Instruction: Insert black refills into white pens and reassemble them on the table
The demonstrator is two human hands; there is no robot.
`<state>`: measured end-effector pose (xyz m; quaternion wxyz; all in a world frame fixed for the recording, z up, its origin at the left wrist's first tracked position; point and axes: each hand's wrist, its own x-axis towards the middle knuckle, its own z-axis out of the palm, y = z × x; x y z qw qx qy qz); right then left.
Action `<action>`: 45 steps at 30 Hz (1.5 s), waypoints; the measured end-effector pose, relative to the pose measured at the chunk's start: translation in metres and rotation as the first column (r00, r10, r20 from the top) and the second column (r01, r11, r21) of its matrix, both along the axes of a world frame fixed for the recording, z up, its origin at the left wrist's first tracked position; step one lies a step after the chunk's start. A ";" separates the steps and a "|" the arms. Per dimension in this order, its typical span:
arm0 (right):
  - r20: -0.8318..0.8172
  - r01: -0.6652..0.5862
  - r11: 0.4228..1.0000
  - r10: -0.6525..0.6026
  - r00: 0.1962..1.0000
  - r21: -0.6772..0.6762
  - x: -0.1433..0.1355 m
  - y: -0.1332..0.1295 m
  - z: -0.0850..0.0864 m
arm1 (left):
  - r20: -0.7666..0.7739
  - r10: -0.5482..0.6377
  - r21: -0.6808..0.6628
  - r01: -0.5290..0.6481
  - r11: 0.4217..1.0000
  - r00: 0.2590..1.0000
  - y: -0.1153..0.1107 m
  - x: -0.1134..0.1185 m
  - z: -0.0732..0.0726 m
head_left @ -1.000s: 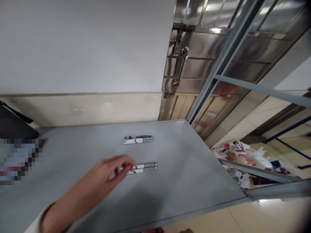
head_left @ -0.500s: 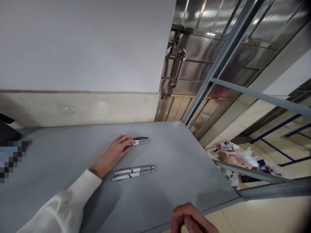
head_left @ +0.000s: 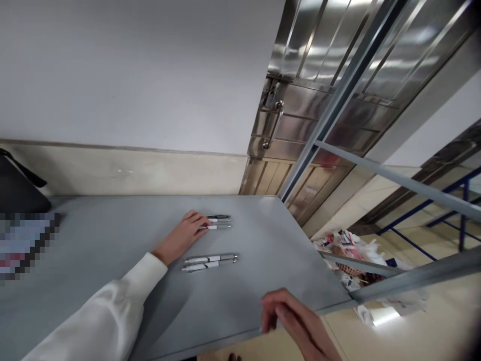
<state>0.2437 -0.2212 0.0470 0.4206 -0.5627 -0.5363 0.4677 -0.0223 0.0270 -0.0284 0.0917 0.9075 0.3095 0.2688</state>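
On the grey tabletop (head_left: 124, 220), my left hand (head_left: 184, 235) reaches over a group of pens, its fingers closed at the left end of the nearest white-and-silver pen (head_left: 218, 227). Beside that pen lie another silver pen (head_left: 221, 220) and a dark pen (head_left: 221, 216); my fingers partly cover all of them. Closer to me, two more white-and-silver pens (head_left: 210, 262) lie side by side, untouched. My right hand (head_left: 291, 318) hovers near the table's front edge with its fingers curled in and nothing visible in them.
A black bag (head_left: 20, 185) and a pixelated item (head_left: 28, 240) occupy the table's left end. A metal frame post (head_left: 330, 115) rises at the right corner, before a steel door (head_left: 289, 105). Plastic bags and a basket (head_left: 349, 250) are beyond the right edge.
A third pen now shows under my left hand, nearest me in that group. My right hand has risen slightly into view. The whole view has shifted a little.
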 end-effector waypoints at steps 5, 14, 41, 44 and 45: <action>0.270 -0.197 0.980 0.180 0.946 0.035 0.005 0.045 0.028 | -0.062 0.040 0.088 -0.034 0.996 0.997 -0.006 0.003 0.005; 0.864 -0.478 0.868 0.134 0.485 0.134 0.019 0.141 0.068 | 0.042 0.039 0.127 -0.044 0.991 0.998 -0.021 0.008 0.024; 0.946 -0.638 0.770 0.227 0.230 -0.030 -0.019 0.214 0.009 | 0.000 0.178 0.181 -0.175 0.968 0.984 -0.026 0.011 0.023; 0.959 -0.657 0.754 0.193 0.207 -0.010 -0.022 0.218 0.009 | 0.019 0.205 0.109 -0.206 0.972 0.978 -0.026 0.010 0.023; 0.961 -0.655 0.756 0.181 0.208 -0.001 -0.023 0.220 0.009 | 0.020 0.211 0.088 -0.212 0.973 0.977 -0.025 0.010 0.024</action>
